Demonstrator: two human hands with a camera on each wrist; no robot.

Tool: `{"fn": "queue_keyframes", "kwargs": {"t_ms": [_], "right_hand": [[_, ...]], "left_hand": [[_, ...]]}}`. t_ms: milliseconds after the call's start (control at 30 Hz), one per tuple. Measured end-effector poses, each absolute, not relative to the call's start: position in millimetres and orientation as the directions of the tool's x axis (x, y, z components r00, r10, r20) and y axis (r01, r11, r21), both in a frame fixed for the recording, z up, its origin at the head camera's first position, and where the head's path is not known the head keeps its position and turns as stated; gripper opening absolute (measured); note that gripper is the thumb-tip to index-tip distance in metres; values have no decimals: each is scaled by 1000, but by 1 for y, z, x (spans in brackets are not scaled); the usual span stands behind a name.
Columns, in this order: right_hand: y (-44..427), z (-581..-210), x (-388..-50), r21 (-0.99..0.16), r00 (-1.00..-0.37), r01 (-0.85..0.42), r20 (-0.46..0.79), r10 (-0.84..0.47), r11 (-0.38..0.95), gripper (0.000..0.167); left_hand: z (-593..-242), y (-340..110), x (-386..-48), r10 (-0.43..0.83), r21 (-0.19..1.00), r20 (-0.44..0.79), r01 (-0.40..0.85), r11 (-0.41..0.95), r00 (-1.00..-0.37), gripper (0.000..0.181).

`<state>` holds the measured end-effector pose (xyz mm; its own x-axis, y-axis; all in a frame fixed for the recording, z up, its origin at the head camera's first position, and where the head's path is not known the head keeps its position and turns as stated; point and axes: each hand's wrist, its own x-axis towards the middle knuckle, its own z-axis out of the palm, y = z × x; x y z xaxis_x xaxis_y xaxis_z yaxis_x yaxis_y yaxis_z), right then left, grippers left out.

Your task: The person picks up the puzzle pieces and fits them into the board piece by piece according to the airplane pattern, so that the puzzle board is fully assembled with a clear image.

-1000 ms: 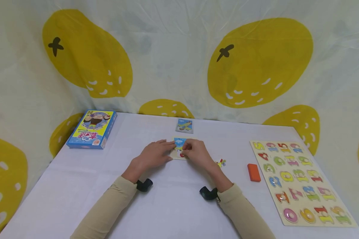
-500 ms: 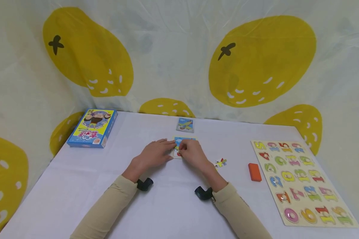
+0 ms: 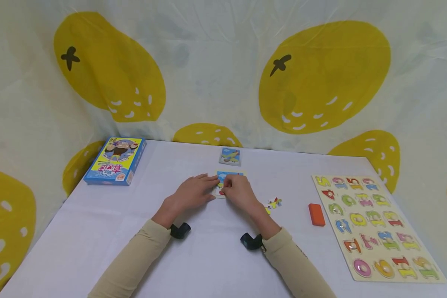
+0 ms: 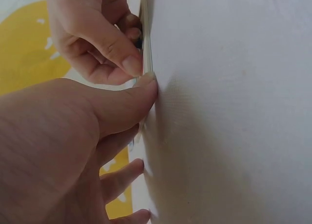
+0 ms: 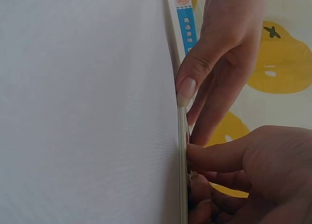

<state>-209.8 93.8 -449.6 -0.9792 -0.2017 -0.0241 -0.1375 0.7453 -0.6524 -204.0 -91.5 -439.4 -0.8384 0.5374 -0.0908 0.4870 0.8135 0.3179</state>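
A small jigsaw puzzle board (image 3: 225, 174) with a blue-sky picture lies on the white table in the head view. My left hand (image 3: 196, 191) rests at its left side, fingers spread and fairly straight, with the thumb (image 4: 141, 94) against the near edge. Over the board's middle, my right hand (image 3: 239, 191) has curled fingers, thumb and fingertips pinching a small puzzle piece at the surface; the hand mostly hides the piece and the board's right part. Several loose puzzle pieces (image 3: 275, 203) lie to the right of that hand.
A second small picture puzzle (image 3: 230, 156) lies behind the board. At the back left is a blue and yellow box (image 3: 115, 161). To the right are an orange block (image 3: 316, 215) and a large number board (image 3: 378, 229). A fruit-patterned cloth (image 3: 216, 62) hangs behind.
My right hand has shifted slightly left over the board, with its forearm following, uncovering more of the loose pieces. My left hand has stayed in place.
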Motion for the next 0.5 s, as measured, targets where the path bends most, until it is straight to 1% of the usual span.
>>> {"fn": "queue_keyframes", "kwargs": {"t_ms": [200, 333, 500], "right_hand": [[96, -451, -210, -574, -988, -101, -40, -151, 812, 15], [97, -452, -210, -577, -986, -109, -39, -160, 809, 17], [99, -452, -210, -596, -979, -153, -19, -204, 789, 15]], "left_hand": [[-439, -92, -200, 572, 318, -95, 519, 793, -815, 55], [-440, -92, -198, 582, 301, -78, 537, 788, -810, 53], [-442, -91, -195, 567, 251, -65, 537, 805, -821, 52]]}}
